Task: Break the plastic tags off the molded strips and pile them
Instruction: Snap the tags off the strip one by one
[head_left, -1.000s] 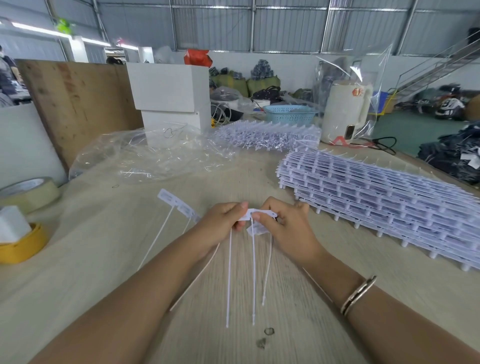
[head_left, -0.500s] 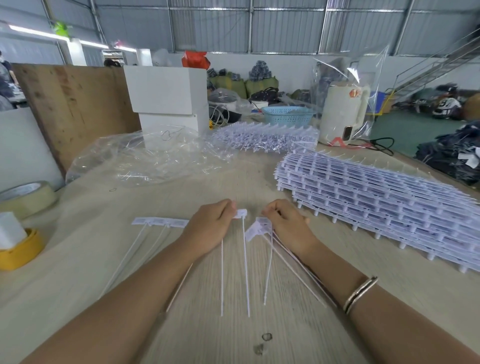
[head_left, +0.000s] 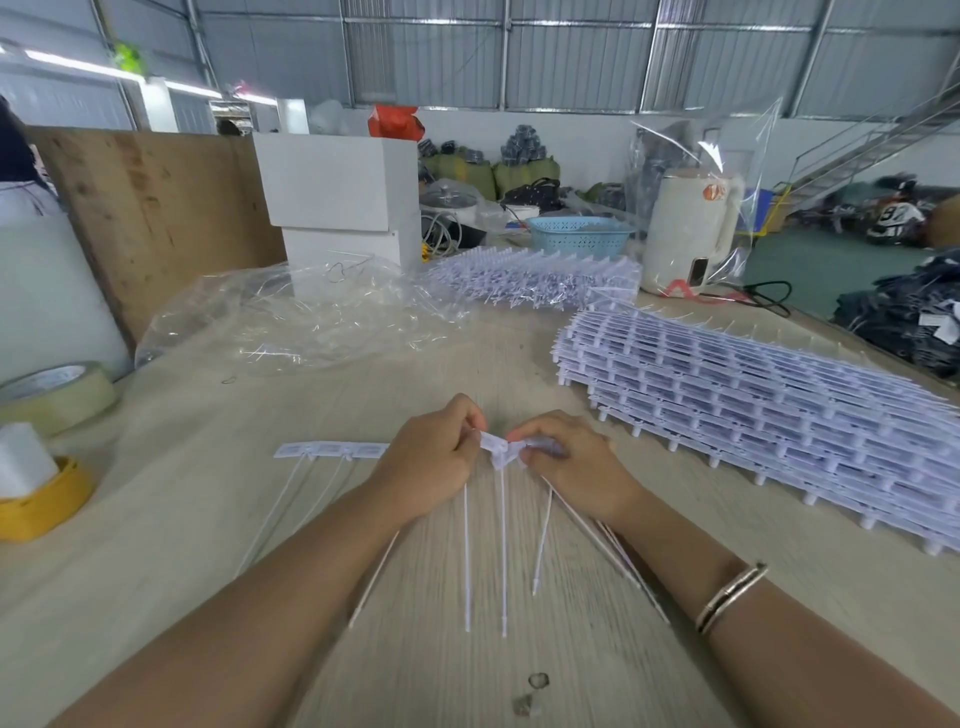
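At the far left edge of the worktop sat a roll of clear tape, and in front of it a yellow tape roll with a white block standing in it. Further right, toward the back, a crumpled clear plastic bag lay in front of two stacked white boxes. Nearer the person, a short strip of white tags lay flat on the worktop just left of the left hand, its thin tails trailing toward the camera.

The left hand was curled, its fingertips pinching one end of a small piece of molded strip held above the worktop at the centre. Several long white tails hung from that piece toward the person. The right hand was likewise curled and pinched the other end of the piece, with more tails slanting out under its wrist; a metal bangle sat on that forearm. The two hands were almost touching at the fingertips.

Behind them a loose heap of white tags lay near a blue basket and a cream kettle wrapped in clear film. At the right, a tall stack of molded strips ran along the worktop, well apart from the hands.
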